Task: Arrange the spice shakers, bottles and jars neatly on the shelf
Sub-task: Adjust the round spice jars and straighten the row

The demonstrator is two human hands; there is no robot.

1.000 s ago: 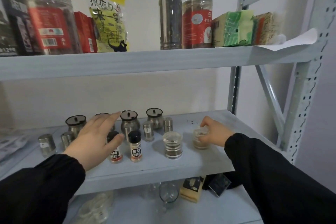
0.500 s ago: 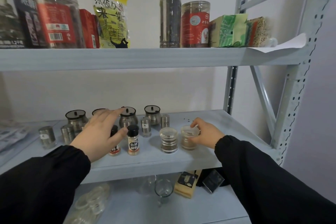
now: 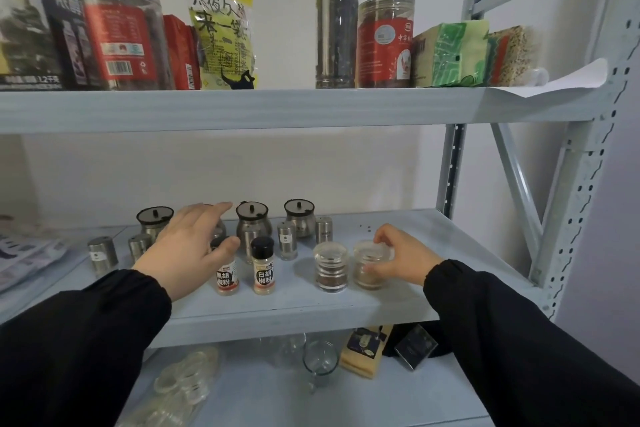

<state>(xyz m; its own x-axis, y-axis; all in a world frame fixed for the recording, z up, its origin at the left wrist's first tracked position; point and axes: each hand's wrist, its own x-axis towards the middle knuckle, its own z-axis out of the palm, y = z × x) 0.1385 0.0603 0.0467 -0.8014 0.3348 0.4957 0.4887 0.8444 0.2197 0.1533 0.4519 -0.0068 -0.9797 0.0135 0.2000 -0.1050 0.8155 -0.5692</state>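
On the middle shelf (image 3: 346, 305) my right hand (image 3: 401, 255) grips a small clear jar of pale spice (image 3: 369, 265), which stands right beside a matching jar of dark spice (image 3: 330, 267). My left hand (image 3: 188, 248) hovers with spread fingers over a black-capped pepper bottle (image 3: 227, 276); its thumb is at the cap. A second pepper bottle (image 3: 263, 265) stands to the right of it. Behind them are round steel pots with black lids (image 3: 251, 229) (image 3: 300, 217) (image 3: 154, 220) and several small steel shakers (image 3: 287, 240) (image 3: 324, 229) (image 3: 102, 253).
The top shelf (image 3: 242, 107) carries jars, boxes and a yellow bag (image 3: 221, 28). Glass cups (image 3: 320, 359) and boxes lie on the bottom shelf. A steel upright (image 3: 581, 166) bounds the right side. Papers (image 3: 24, 253) lie at the far left.
My right hand has slid the pale jar leftward until it stands next to the dark jar. My left hand has stayed over the left pepper bottle.
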